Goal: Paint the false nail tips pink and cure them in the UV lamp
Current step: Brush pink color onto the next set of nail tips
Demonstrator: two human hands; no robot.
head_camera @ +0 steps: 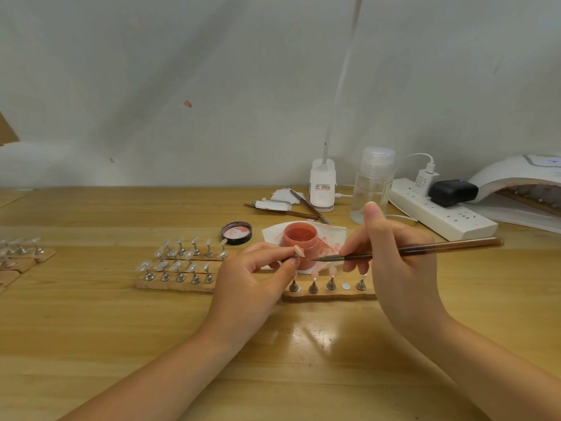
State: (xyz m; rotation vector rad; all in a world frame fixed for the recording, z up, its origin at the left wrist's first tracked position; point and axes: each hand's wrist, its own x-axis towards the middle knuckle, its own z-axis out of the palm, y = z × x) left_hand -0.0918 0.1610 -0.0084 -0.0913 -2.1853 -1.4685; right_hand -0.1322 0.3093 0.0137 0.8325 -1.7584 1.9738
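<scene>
A pale wall backs the wooden table (91, 329), where the open pot of pink gel (301, 238) serves as landmark. Just in front of it the left hand (252, 284) pinches a small stand bearing a nail tip (299, 250) — light, stiff, probably slick when wet, so best held by the stand's base. The right hand (394, 262) grips the brush (409, 250), bristles near the tip. The UV lamp (522, 183) sits far right of the pot.

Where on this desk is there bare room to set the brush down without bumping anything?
The widest free patch is bare wooden desk on the near side of the two wooden strips of clear nail tips, left of the left hand. Another lies behind those strips, left of the black jar lid. It is crowded around the open pink paint jar and towards the white power strip.
</scene>
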